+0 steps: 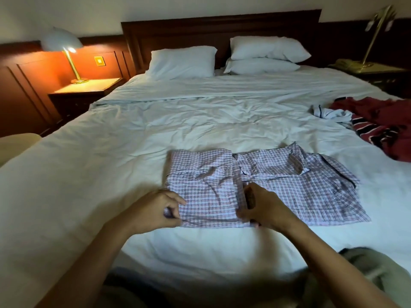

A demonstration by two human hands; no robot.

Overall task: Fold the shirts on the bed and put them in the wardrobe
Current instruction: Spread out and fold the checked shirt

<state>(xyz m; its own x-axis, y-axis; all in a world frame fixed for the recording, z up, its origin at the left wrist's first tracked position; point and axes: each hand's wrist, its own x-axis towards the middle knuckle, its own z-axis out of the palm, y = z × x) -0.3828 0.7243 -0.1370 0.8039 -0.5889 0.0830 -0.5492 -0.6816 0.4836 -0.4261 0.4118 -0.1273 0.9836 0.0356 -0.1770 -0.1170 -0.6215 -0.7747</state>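
A checked shirt (289, 185) lies flat on the white bed (111, 174), its left part folded over into a neat panel. My left hand (153, 210) pinches the near left corner of that folded panel. My right hand (260, 207) grips the near edge of the fold at the shirt's middle. A crumpled dark red shirt with stripes (382, 125) lies at the bed's right side, and a small white garment with dark trim (331, 113) sits just left of it.
Three white pillows (182, 61) lean on the dark headboard. A lit lamp (66, 50) stands on the left nightstand (89, 87); a brass lamp and a telephone (347, 63) are on the right one. A pale cloth (373, 270) lies at the lower right.
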